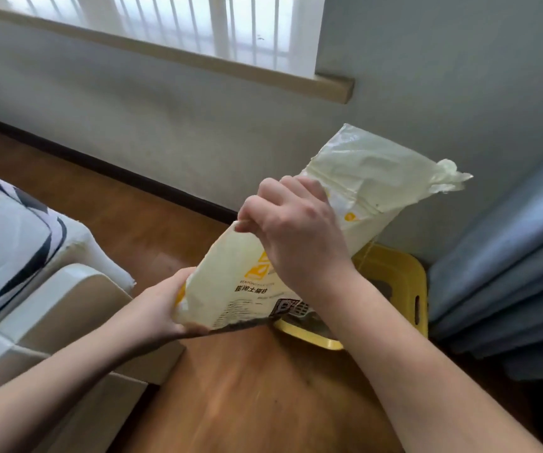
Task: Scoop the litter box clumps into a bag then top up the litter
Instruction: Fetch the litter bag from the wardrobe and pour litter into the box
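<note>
Nearest the camera, both forearms reached forward over bare wooden floor (263,387). Left hand (162,308) gripped the lower end of the litter bag (240,256), fingers curled under its corner. Right hand (293,230) was clenched on the bag's upper edge near mid-length, pinching the plastic. Bag was held tilted, its far end (378,171) raised and knotted, its near end low. A dark strip ran along the low edge; whether this was an open mouth or spilling litter could not be told.

Judged step: top-up, not scooping. Bag was poised beside the yellow litter box (391,266), which sat on the floor just behind it, mostly hidden. A pale slotted scoop (299,310) appeared to lie at the box's near rim.

Next move likely calls for swinging the low end over the box before pouring; as held, that end hung over floor, so spillage is a risk. The scoop may catch falling litter.

Left: white bedding with dark pattern (8,230) and a pale bed frame (67,308). Right: blue curtain (508,256) close to the box. Beyond: grey wall, window sill (332,86).
</note>
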